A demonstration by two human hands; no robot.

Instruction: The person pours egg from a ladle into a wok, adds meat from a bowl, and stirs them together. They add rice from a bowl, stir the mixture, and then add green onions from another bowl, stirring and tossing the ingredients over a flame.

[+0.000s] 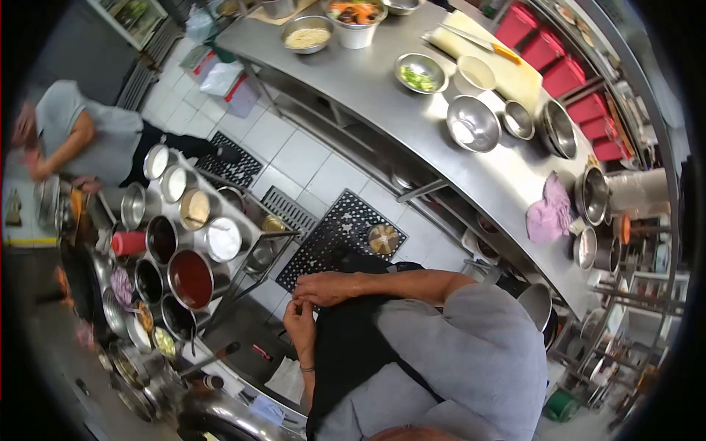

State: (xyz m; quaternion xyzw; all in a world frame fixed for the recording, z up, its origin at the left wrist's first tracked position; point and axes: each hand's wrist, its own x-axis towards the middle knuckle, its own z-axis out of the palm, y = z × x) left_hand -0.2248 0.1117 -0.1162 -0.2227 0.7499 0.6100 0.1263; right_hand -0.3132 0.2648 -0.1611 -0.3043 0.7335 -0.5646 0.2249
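My right hand [323, 288] is in front of my dark apron [346, 338], its fingers bent and closed. Just below it, my left hand [300, 323] has its fingertips pinched together, with a dark band on the wrist. The fingers of both hands meet, and anything between them is too small to make out. Nearest to the left hand is a dark worktop [246, 334] with a small red item [262, 353] and a white cloth or paper [285, 378]. To the left stands a steel pot of red sauce [193, 279], beside a container of white contents [223, 239].
A long steel table [353, 88] across the aisle bears bowls, a cutting board [507, 73], an orange-handled knife [478, 42] and a pink cloth [550, 209]. A black perforated mat [331, 228] covers the floor. A co-worker [95, 132] stands at the far left, near a flame.
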